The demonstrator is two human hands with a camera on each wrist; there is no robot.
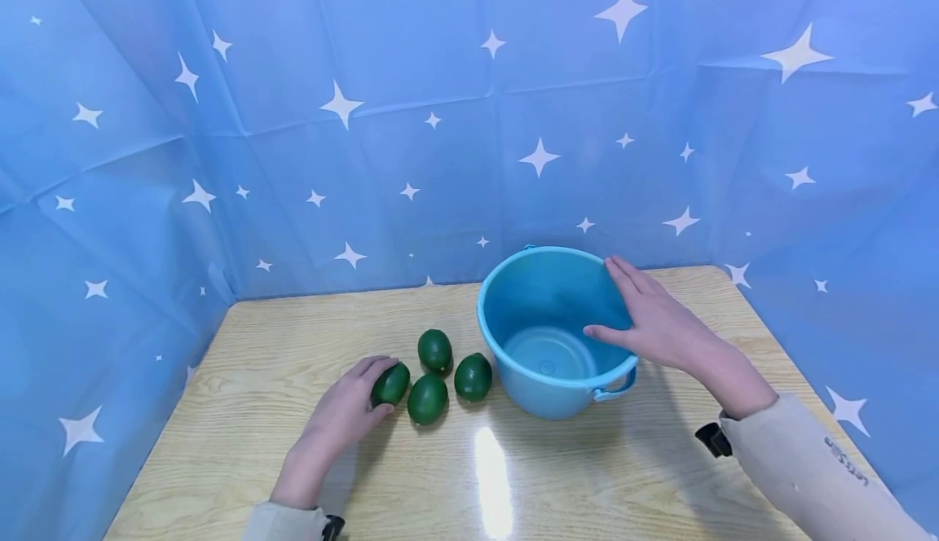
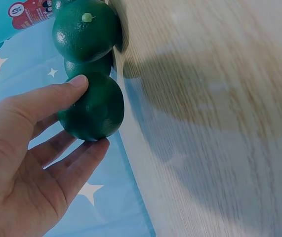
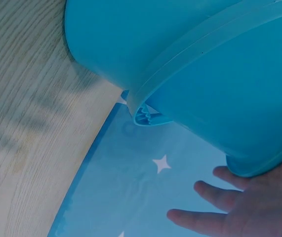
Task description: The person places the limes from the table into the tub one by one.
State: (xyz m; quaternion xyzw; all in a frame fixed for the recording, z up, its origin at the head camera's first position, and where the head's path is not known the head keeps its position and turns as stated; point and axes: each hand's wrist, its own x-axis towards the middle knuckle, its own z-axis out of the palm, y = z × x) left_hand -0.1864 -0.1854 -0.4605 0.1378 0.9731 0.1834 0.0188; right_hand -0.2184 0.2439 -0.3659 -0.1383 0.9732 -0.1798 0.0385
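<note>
My left hand point(image 1: 346, 405) pinches the leftmost dark green lime point(image 1: 391, 385) between thumb and fingers. In the left wrist view the thumb lies on one side of this lime point(image 2: 97, 111) and a fingertip touches the opposite side. Close beside it on the table are three more limes: a far one point(image 1: 435, 350), a near one point(image 1: 427, 399) and one by the bucket point(image 1: 473, 377). A blue bucket point(image 1: 546, 398) stands right of them, nothing visible inside. My right hand point(image 1: 653, 319) is at its right rim, fingers spread and straight, thumb over the opening.
The light wooden table point(image 1: 293, 337) ends at a blue star-printed curtain point(image 1: 411, 142) behind and at both sides. The bucket's handle point(image 1: 616, 388) hangs at its near right rim. A red label point(image 2: 32, 12) shows on the bucket in the left wrist view.
</note>
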